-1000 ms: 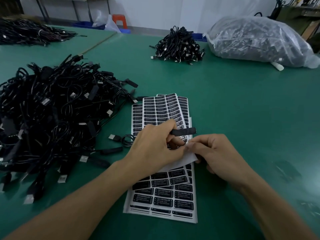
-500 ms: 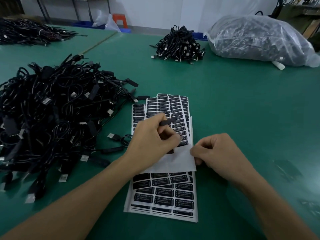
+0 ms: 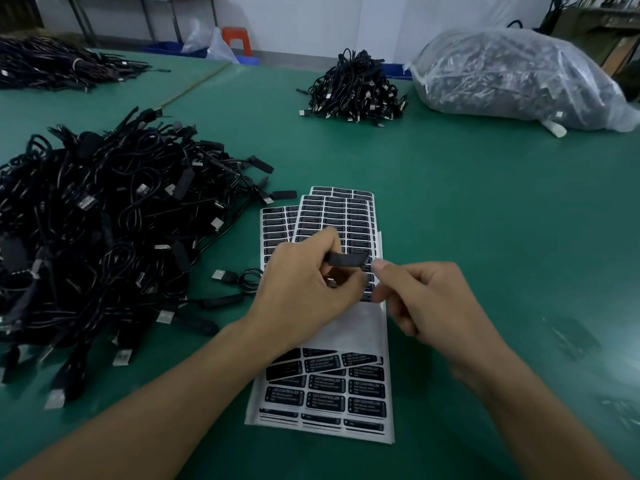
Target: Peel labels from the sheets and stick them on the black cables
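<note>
Pinching a short black cable block (image 3: 346, 259) between thumb and fingers, the left hand (image 3: 304, 292) holds it level above the middle of the label sheets (image 3: 325, 393). The right hand (image 3: 433, 306) sits just right of it with its fingers curled; its thumb tip meets the right end of the block, but I cannot tell whether a label is held there. A thin cable loop (image 3: 249, 278) with a silver plug lies on the green bench (image 3: 485, 220) just left of the left hand.

The sheets lie fanned in a stack, running from the near edge of the bench away under both hands. The top sheet shows bare white backing near the wrists and rows of black labels farther off.

A large heap of black cables (image 3: 104, 237) fills the left side of the bench, close to the sheets. A smaller cable pile (image 3: 353, 88) sits far centre, with a clear plastic bag (image 3: 512, 74) of parts to the far right.
</note>
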`<state>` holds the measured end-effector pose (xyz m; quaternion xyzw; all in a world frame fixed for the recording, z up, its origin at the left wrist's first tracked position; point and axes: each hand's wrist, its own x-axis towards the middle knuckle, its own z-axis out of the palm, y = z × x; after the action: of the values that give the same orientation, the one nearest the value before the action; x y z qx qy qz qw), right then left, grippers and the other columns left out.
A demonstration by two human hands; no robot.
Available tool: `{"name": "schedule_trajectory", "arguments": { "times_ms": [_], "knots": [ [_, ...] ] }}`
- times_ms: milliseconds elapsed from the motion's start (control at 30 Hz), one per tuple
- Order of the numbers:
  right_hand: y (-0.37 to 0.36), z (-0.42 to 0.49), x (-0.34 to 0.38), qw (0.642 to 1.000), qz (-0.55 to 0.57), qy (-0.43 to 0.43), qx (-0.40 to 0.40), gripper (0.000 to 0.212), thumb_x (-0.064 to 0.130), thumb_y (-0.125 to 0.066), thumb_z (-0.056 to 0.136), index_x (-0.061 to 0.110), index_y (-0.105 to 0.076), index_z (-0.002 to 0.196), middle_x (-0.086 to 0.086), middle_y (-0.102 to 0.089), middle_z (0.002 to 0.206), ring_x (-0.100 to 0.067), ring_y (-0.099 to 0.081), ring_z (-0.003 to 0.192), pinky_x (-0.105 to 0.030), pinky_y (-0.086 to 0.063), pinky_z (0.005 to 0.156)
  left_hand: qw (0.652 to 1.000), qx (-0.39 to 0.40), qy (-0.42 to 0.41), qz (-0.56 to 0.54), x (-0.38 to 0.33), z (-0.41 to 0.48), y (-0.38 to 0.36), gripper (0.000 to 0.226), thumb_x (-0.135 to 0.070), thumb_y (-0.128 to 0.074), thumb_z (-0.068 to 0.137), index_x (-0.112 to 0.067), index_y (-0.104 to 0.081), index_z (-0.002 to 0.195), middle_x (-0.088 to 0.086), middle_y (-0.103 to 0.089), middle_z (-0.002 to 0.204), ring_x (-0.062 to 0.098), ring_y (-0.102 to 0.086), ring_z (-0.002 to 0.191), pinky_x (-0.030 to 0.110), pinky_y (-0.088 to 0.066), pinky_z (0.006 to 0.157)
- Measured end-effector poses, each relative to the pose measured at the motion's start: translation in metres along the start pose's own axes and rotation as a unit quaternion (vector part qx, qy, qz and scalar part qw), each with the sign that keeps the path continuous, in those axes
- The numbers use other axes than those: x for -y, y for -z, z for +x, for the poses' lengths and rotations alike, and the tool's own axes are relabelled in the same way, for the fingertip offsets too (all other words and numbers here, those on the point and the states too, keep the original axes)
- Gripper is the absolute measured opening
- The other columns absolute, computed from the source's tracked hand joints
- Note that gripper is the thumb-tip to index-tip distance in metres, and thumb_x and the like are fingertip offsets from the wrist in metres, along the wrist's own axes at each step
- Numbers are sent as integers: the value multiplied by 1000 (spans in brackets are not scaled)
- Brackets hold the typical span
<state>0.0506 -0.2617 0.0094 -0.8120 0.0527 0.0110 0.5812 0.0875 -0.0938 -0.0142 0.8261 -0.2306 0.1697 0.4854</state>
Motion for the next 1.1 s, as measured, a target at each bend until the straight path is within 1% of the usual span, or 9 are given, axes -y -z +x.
{"name": "schedule_trajectory", "arguments": {
  "times_ms": [167, 333, 433, 567, 700, 800, 867, 1000, 1100],
  "knots": [
    [-5, -1, 5, 997, 53, -57, 23, 36, 40, -65, 87, 20, -74, 58, 0, -61, 53, -9, -41, 37, -13, -28, 35, 998, -6, -53, 26, -6, -1, 0, 36, -41, -69, 81, -20, -42, 69, 4, -60, 56, 27, -50, 45, 45, -43, 44],
    [-2, 1, 9, 991, 91, -93, 33, 37, 42, -66, 86, 21, -74, 57, 1, -57, 53, -9, -40, 37, -15, -22, 34, 996, 19, -77, 33, -2, -2, 0, 23, -27, -75, 81, -22, -53, 74, 5, -65, 60, 26, -57, 48, 42, -46, 45],
    [0, 1, 8, 990, 99, -94, 39, 37, 31, -67, 90, 24, -72, 54, 2, -56, 54, -8, -40, 39, -16, -22, 34, 996, 37, -80, 27, -1, -2, 0, 19, -24, -76, 81, -13, -61, 80, 5, -67, 63, 25, -61, 52, 42, -50, 48],
    [1, 3, 4, 990, 105, -90, 24, 40, 21, -64, 91, 24, -69, 52, 2, -56, 53, -8, -40, 38, -16, -21, 33, 997, 39, -55, 25, -4, -3, 1, 29, -40, -73, 82, -16, -59, 80, -1, -67, 66, 22, -61, 52, 43, -51, 50],
    [0, 4, -1, 998, 53, -10, -33, 29, 22, -67, 89, 27, -69, 61, 6, -58, 54, -9, -47, 42, -15, -32, 37, 998, 50, -29, -9, -7, -3, 6, 33, -56, -55, 87, -27, -40, 79, -11, -55, 62, 9, -45, 49, 31, -40, 48],
    [1, 5, -3, 995, 65, 55, -58, 22, 20, -67, 91, 28, -70, 71, 5, -60, 59, -8, -53, 49, -13, -35, 41, 995, 60, 28, -68, -8, -1, 10, 32, -56, -32, 93, -29, -31, 76, 0, -35, 62, 18, -30, 55, 45, -33, 52],
    [3, 5, -2, 991, 87, 89, -56, 22, 18, -65, 93, 26, -68, 73, 4, -62, 63, -9, -56, 53, -14, -36, 42, 993, 50, 71, -85, -10, 2, 12, 35, -55, -24, 93, -27, -31, 73, 5, -32, 64, 20, -27, 58, 48, -31, 56],
    [5, 4, 0, 982, 132, 133, -28, 18, 24, -58, 87, 29, -65, 71, 4, -64, 69, -9, -58, 59, -20, -38, 43, 992, 33, 73, -100, -15, 7, 13, 29, -42, -39, 97, -27, -39, 72, 1, -37, 61, 16, -32, 57, 46, -31, 55],
    [5, 5, 0, 974, 156, 166, -5, 23, 19, -53, 89, 30, -62, 70, 2, -65, 73, -11, -60, 62, -22, -43, 48, 992, 17, 71, -103, -14, 8, 14, 28, -31, -48, 102, -21, -52, 76, 4, -56, 66, 19, -46, 56, 42, -44, 55]
  ]
}}
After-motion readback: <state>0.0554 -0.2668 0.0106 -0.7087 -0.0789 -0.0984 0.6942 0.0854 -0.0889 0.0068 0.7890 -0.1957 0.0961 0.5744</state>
